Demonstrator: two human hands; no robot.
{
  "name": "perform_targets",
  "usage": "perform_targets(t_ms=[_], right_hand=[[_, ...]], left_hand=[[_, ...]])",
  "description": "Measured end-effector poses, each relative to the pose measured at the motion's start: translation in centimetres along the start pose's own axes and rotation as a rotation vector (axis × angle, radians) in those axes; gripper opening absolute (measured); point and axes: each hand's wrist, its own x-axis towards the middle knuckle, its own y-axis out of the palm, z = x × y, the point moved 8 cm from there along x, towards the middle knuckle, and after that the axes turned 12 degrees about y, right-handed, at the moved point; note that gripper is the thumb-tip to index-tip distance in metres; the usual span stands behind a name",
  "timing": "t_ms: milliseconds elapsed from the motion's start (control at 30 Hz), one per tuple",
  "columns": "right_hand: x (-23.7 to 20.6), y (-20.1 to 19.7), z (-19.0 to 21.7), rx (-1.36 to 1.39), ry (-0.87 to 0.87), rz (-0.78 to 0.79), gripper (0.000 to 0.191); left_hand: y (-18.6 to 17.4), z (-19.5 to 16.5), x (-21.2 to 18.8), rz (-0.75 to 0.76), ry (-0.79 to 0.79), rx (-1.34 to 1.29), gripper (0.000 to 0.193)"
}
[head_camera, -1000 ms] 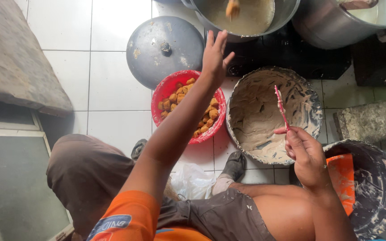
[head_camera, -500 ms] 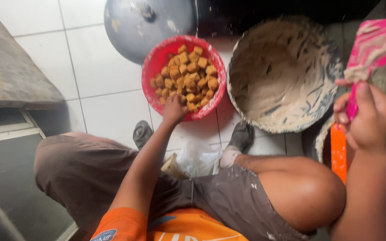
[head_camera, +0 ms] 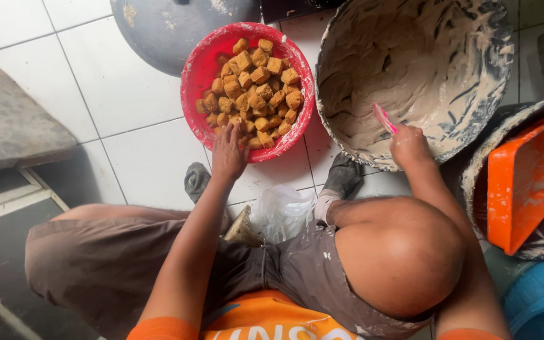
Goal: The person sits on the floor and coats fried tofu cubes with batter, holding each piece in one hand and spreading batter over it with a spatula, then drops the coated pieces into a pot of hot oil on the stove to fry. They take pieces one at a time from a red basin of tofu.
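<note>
While left hand [head_camera: 229,153] touches red bowl [head_camera: 199,75] (fried cubes [head_camera: 253,88]), grey lid [head_camera: 158,28] lies beside.

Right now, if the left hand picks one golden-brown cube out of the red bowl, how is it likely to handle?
The cubes look like small fried pieces with flat faces, so one would probably sit still rather than roll. Each looks light for the left hand at the red bowl rim. Their crust looks dry and rough, likely easy to grip, though a hard pinch might crush one.
</note>
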Motion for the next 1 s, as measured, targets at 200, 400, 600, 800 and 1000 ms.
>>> perform_targets(t_ms=[200, 400, 600, 800, 1000], right_hand=[[1.7, 0.4, 6.5, 0.305, -0.184, -0.111, 0.027], [0.3, 2.0, 11.7, 0.233, -0.194, 0.326, 0.022], [-4.2, -0.7, 9.4, 0.637, -0.046, 0.433, 0.035], [-6.8, -4.8, 8.1, 1.32, 0.186, 0.726, 0.032], [-10.1, -19.8, 9.7, 1.334, 0.054, 0.591, 0.014]], left_hand=[[0.8, 0.9, 1.4, 0.091, -0.133, -0.073, 0.068], [0.8, 0.8, 2.7, 0.115, -0.175, 0.014, 0.065], [1.4, 2.3, 3.0, 0.069, -0.165, 0.076, 0.028], [1.2, 2.5, 1.8, -0.007, -0.1, -0.034, 0.03], [-0.5, 0.3, 6.2, -0.183, -0.438, -0.736, 0.037]])
